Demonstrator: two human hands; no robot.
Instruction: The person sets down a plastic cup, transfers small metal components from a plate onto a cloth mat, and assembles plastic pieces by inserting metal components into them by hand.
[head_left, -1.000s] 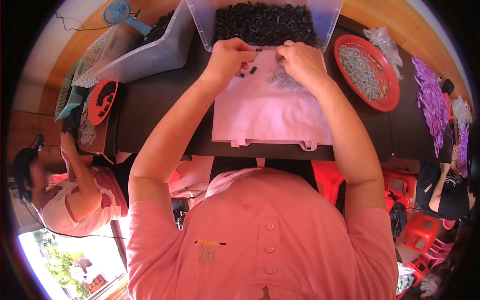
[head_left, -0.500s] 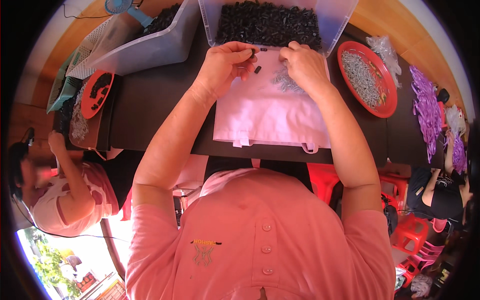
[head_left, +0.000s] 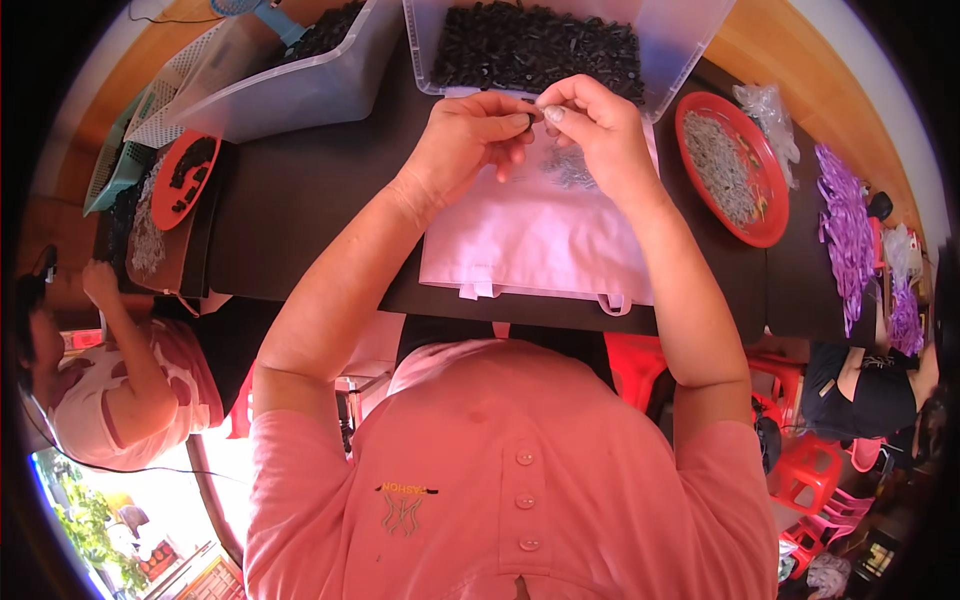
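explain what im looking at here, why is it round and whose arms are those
The round shape comes from a wide fisheye camera worn on a person's head, looking down, so the two bare arms from the lower edge are the wearer's own. The left hand and right hand meet above a pale pink cloth spread on a dark table, pinching a small dark piece between their fingertips. Behind them stands a clear plastic bin of small black parts. To the right sits a round red tray of thin grey metal bits, and further right lie purple strips. Another person in a patterned shirt works at the left.
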